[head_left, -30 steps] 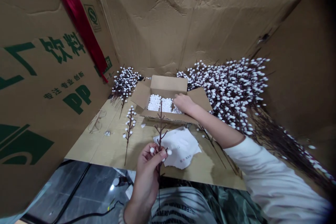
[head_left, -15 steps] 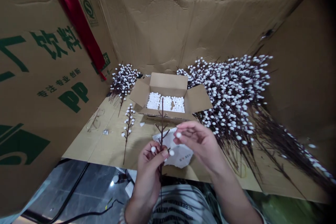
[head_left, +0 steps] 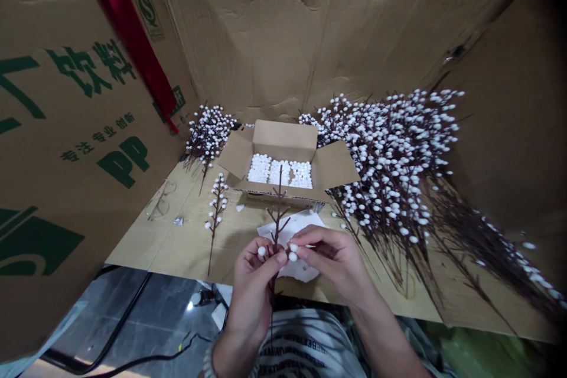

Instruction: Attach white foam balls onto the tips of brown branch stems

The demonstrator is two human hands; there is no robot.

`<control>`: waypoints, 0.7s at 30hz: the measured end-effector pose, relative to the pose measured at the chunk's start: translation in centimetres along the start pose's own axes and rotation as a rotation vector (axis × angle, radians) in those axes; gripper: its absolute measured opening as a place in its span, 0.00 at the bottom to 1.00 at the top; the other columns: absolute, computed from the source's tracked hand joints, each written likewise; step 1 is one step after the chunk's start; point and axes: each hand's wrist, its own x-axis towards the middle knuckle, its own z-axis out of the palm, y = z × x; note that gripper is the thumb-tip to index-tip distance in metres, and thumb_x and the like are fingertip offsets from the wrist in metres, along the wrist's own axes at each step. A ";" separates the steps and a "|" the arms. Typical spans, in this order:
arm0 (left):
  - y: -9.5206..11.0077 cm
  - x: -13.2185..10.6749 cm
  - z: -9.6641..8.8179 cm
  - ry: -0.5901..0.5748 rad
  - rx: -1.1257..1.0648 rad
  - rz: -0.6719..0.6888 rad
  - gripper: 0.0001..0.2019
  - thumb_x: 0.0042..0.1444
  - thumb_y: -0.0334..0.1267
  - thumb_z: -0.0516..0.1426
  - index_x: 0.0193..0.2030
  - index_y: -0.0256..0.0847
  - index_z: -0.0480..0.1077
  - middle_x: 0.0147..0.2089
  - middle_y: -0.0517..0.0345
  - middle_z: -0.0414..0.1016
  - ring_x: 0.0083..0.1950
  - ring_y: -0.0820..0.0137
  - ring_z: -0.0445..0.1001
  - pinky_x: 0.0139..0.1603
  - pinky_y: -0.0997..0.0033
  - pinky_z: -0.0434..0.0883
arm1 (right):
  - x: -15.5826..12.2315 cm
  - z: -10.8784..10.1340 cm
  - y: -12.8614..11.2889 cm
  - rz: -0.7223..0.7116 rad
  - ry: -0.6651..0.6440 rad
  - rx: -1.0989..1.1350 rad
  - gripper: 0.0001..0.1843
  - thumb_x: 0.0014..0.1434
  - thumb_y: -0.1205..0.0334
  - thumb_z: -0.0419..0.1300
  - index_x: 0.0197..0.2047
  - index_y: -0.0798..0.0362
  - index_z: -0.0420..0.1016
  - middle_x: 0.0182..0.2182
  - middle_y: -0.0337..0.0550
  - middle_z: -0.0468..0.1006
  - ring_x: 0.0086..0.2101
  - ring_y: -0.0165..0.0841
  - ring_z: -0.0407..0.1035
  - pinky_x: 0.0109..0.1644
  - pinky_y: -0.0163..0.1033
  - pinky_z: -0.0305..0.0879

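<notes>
Moved since the earlier frame: right hand (head_left: 330,260), brought in from the right to the twig, fingertips now beside left hand (head_left: 252,283).
Far left: printed cardboard wall (head_left: 66,159) with green lettering, red ribbon (head_left: 128,29) hanging down it.
Floor, lower left: black cable (head_left: 146,357) lying on grey tile.
Table, left: cardboard sheet (head_left: 177,248) bearing wire-framed glasses (head_left: 160,201), foil scrap (head_left: 178,221) and a sparse berry sprig (head_left: 216,212) lying flat.
Back left: dense berry-branch bunch (head_left: 208,136) against the wall.
Left hand grip: clenched around a dark brown twig (head_left: 277,224), held upright, white ball (head_left: 261,251) at the fingers; bead bracelet (head_left: 208,363) on the wrist.
Right hand grip: thumb and fingers pinching a white foam ball (head_left: 293,256) at the twig.
Below the hands: striped shirt (head_left: 305,345); white paper (head_left: 305,270) on the sheet beyond them.
Centre back: open carton (head_left: 283,136), flaps spread, holding packed foam balls (head_left: 280,171).
Right: large heap of berry branches (head_left: 390,147), stems fanning toward the table edge.
</notes>
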 end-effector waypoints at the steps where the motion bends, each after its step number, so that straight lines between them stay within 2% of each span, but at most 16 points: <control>1: 0.0 0.0 0.0 -0.006 0.004 0.006 0.14 0.33 0.31 0.71 0.21 0.37 0.68 0.20 0.67 0.68 0.24 0.78 0.66 0.27 0.82 0.66 | 0.0 0.0 -0.1 -0.013 -0.011 -0.026 0.03 0.50 0.64 0.68 0.31 0.46 0.83 0.28 0.41 0.82 0.29 0.30 0.76 0.32 0.32 0.73; 5: -0.2 0.2 -0.1 -0.010 0.036 0.052 0.12 0.34 0.29 0.69 0.20 0.37 0.68 0.20 0.67 0.68 0.24 0.80 0.65 0.26 0.83 0.65 | 0.0 -0.3 -0.1 -0.044 -0.012 -0.066 0.03 0.50 0.64 0.68 0.31 0.47 0.83 0.27 0.42 0.81 0.29 0.31 0.75 0.31 0.33 0.72; 12: -0.3 0.0 -0.2 0.006 0.087 0.074 0.13 0.34 0.28 0.68 0.21 0.37 0.67 0.20 0.67 0.68 0.24 0.78 0.65 0.27 0.83 0.64 | -0.4 -0.3 0.4 0.066 0.053 0.064 0.04 0.50 0.62 0.69 0.32 0.48 0.81 0.27 0.40 0.81 0.27 0.30 0.74 0.30 0.32 0.72; 21: -0.4 0.1 -0.1 -0.004 0.133 0.095 0.14 0.35 0.29 0.68 0.21 0.38 0.66 0.21 0.66 0.69 0.25 0.77 0.65 0.27 0.81 0.64 | -0.4 -0.3 0.1 -0.008 0.063 -0.006 0.03 0.50 0.64 0.69 0.31 0.47 0.81 0.27 0.39 0.80 0.28 0.29 0.73 0.30 0.31 0.70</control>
